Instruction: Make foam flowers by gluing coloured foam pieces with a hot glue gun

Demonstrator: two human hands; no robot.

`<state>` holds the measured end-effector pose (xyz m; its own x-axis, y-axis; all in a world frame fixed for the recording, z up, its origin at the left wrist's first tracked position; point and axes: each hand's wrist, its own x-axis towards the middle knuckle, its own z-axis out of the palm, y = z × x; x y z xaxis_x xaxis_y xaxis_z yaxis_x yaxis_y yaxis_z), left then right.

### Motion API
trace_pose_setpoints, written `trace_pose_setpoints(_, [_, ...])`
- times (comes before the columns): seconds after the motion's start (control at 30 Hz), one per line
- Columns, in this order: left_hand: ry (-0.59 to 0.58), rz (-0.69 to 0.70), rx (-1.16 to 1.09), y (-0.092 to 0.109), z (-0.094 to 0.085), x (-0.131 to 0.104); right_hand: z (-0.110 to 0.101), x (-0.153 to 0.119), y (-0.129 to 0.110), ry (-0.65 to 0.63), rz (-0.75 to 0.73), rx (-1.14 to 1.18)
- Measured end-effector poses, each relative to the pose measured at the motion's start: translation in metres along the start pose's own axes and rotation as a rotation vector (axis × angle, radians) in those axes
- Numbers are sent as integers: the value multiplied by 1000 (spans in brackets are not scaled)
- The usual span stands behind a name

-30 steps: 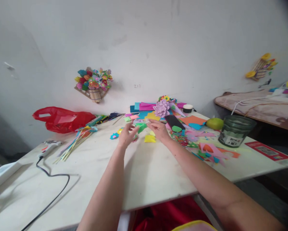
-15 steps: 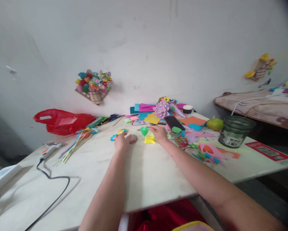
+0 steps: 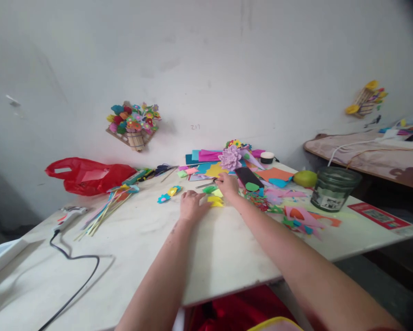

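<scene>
My left hand rests low on the table, fingers apart, its thumb beside the yellow foam pieces. What lies beneath its palm is hidden. To its left are blue and yellow flower cutouts. My right hand is closed at the dark handle end of slim scissors, whose blades point left. A green piece lies just below the blades, and a pale yellow piece is under the right fingers.
A phone, foam scraps, a green fruit and a glass jar stand or lie to the right. On the left are a red bag, thin sticks and a corded glue gun.
My left hand has moved right, away from the flower cutouts, covering the round pink disc's place. My right hand has let go of the green piece, which now lies flatter, and reached the scissors' handle.
</scene>
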<state>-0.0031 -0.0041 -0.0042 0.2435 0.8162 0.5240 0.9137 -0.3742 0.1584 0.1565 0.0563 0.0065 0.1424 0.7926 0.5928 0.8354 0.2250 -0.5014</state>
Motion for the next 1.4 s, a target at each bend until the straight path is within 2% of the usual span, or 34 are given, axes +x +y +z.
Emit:
trace_pose_setpoints(0.1, [-22,106,-30,11,4,0,0,-6,2,7,143,98])
trace_pose_setpoints(0.17, [-57,154,-33,17,9,1,-1,-9,4,8,162,164])
trace_pose_setpoints(0.37, [-173,97,-38,22,20,6,-6,-8,10,-4,200,375])
trace_pose_setpoints(0.47, [-167,137,-101,17,18,6,-7,-8,10,-70,195,484])
trace_pose_setpoints(0.57, [-155,121,-208,13,14,5,-10,-7,9,-108,200,561])
trace_pose_setpoints(0.7, [-30,42,-317,8,7,7,-17,-5,9,-125,216,616])
trace_pose_setpoints(0.77, [43,7,-343,6,5,8,-20,-6,9,-216,207,694])
trace_pose_setpoints(0.9, [139,-23,-344,4,3,8,-22,-11,5,-491,197,843])
trace_pose_setpoints(0.97, [130,-14,-287,7,3,6,-21,-14,1,-517,168,830])
trace_pose_setpoints(1.07, [53,-27,-163,12,4,3,-20,-20,-7,-500,79,766])
trace_pose_setpoints(1.17, [-11,-133,-99,16,4,3,-19,-24,-13,-530,28,784])
trace_pose_setpoints(1.27, [-21,-212,-116,14,6,5,-18,-25,-13,-623,74,916])
trace_pose_setpoints(1.4, [8,-175,-199,7,9,7,-15,-25,-9,-748,189,1038])
